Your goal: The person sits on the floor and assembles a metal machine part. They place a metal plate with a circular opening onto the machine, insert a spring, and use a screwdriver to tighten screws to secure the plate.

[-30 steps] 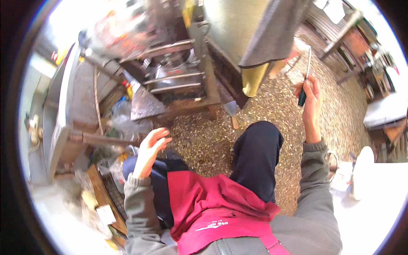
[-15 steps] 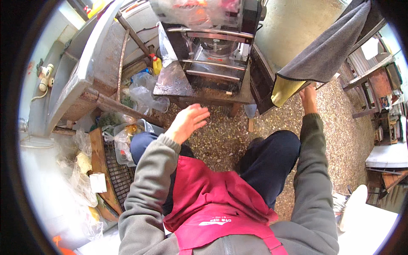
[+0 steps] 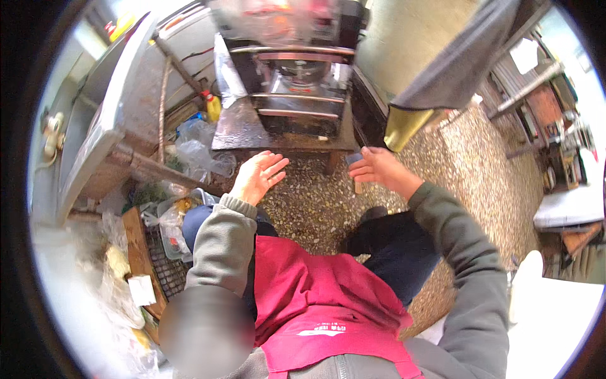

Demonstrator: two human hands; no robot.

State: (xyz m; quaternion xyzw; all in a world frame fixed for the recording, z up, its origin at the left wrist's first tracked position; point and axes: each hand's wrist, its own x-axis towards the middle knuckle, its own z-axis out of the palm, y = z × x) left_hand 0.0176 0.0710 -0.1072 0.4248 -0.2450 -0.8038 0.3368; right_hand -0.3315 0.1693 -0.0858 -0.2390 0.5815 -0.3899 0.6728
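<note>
Below the dark metal stand (image 3: pixel 287 129), over speckled terrazzo floor (image 3: pixel 315 202), the right hand (image 3: pixel 375 167) pinches a small dark grey flat object (image 3: pixel 355 158), its kind unclear. Half a second ago that hand reached up by the hanging grey cloth (image 3: pixel 467 57); now it sits low. Left hand (image 3: pixel 259 177) spreads wide, empty, beside crinkled clear plastic bags (image 3: pixel 199 151).

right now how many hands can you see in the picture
2. The left hand is open, palm down, above the speckled floor near the low dark table. The right hand is beside it, fingers curled on a small dark object. No other person's hands show.
</note>
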